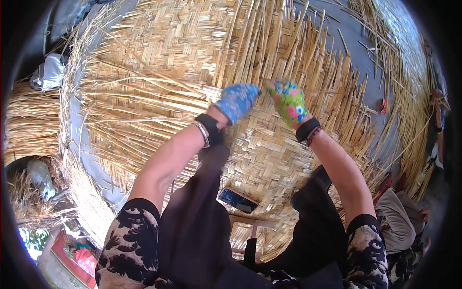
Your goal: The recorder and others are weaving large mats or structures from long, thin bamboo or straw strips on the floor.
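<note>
My left hand (237, 101), in a blue patterned glove, is closed over the woven straw mat (255, 139), near the long loose strips (240, 43) that stand out from its weave. What its fingertips hold is too small to make out. My right hand (288, 100), in a green floral glove, is just to its right over the same strips, its fingers smeared by motion. A phone (238, 200) lies on the weave between my dark-clad legs, beside a wooden piece (252, 224).
Straw bundles (29, 120) and pale bags (47, 72) lie at the left. Loose reeds (404, 120) lie along the right on grey floor (361, 58). A person's bent limbs (399, 221) show at the lower right. A red object (72, 260) is at the lower left.
</note>
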Demonstrator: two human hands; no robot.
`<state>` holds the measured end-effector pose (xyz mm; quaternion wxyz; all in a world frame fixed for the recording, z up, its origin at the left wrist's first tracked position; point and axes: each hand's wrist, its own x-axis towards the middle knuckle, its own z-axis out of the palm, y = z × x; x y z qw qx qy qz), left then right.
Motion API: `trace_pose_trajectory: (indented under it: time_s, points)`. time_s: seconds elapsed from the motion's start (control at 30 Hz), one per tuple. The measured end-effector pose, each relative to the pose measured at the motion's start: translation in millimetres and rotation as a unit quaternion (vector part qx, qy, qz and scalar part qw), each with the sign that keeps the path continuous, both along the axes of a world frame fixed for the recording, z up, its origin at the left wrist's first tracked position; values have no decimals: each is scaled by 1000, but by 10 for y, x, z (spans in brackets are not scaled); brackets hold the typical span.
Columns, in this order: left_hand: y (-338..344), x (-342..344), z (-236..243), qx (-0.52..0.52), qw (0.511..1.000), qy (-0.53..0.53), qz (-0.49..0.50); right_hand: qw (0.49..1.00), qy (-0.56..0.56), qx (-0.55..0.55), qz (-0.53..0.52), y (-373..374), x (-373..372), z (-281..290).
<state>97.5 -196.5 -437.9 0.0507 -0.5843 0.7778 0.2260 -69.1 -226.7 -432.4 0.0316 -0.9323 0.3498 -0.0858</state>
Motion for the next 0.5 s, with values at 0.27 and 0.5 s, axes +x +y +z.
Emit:
trace_pose_trajectory:
  time_s: [0.27,0.5]
  points:
    - [-611,528,-416,213,698,511,455,695,-463,457,-307,-666,-91,-1296]
    - [-613,761,-503,241,697,487,469,842,-72,445,-297,-741,340,-1027]
